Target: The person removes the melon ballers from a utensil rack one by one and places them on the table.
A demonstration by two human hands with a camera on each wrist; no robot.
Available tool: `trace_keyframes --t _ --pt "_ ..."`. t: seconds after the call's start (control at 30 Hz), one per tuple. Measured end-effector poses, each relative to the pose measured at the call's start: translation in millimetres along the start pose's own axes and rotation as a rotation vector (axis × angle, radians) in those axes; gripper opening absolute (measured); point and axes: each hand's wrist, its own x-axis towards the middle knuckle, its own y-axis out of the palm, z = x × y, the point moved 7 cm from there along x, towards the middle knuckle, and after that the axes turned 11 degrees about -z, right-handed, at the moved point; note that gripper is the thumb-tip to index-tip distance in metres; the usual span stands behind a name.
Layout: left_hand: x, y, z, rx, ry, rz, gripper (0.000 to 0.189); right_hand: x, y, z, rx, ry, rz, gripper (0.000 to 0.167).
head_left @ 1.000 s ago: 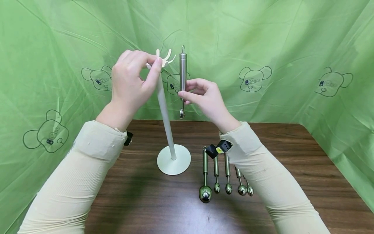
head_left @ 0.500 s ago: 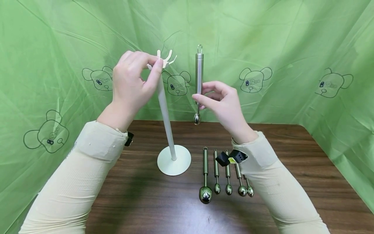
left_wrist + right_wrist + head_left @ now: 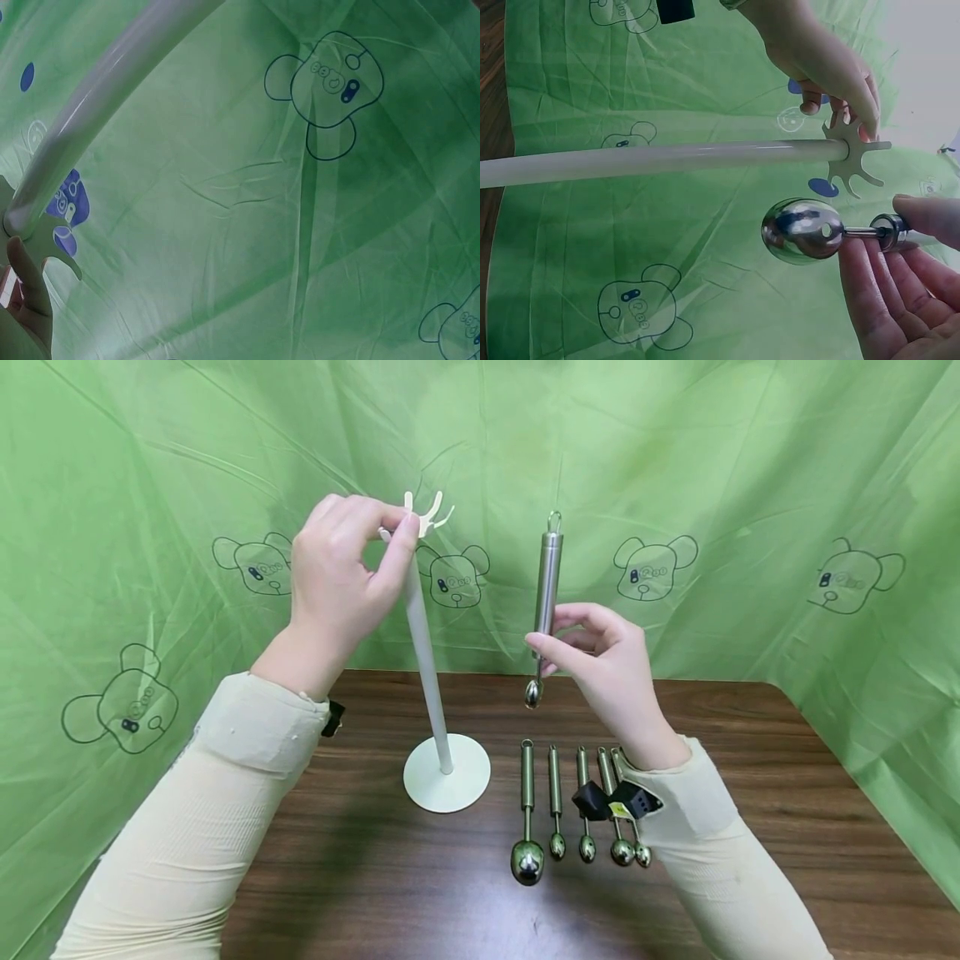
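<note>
My left hand (image 3: 345, 560) pinches the hooked top (image 3: 426, 525) of a white stand (image 3: 426, 660) between thumb and fingers. The right wrist view shows that top as a star-like plate of curved prongs, with the left hand (image 3: 829, 67) at its edge. To the right of the stand, my right hand (image 3: 607, 668) holds a steel melon baller (image 3: 549, 581) in the air, its thumb and fingers around the lower handle. The handle's wire loop points up and the rounded bowl (image 3: 802, 230), pierced by a small hole, hangs down.
Several more melon ballers lie in a row on the brown wooden table (image 3: 360, 877), the leftmost scoop (image 3: 527, 860) being largest. The right wrist camera (image 3: 633, 799) partly covers the row. The stand's round base (image 3: 446, 789) rests left of them. Green cloth (image 3: 720, 468) encloses the table.
My right hand has carried the melon baller rightward, away from the stand top, and lower, tilting it slightly. The left hand keeps its pinch on the stand.
</note>
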Motion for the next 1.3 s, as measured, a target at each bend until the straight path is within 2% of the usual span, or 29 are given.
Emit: trace_keyframes --t 0.47,0.87,1.3 --pt "0.4 1.4 -1.5 -0.020 0.003 -0.015 0.028 -32.3 -29 -18 -0.022 0.053 -0.089 0.023" --pt "0.7 2.8 -0.7 -0.022 -0.001 -0.011 0.029 -55.6 -50 -32 0.013 0.046 -0.160 0.022" --pt "0.8 0.1 0.2 -0.040 -0.032 -0.027 0.027 -81.8 -80 -63 -0.037 0.142 -0.233 0.020"
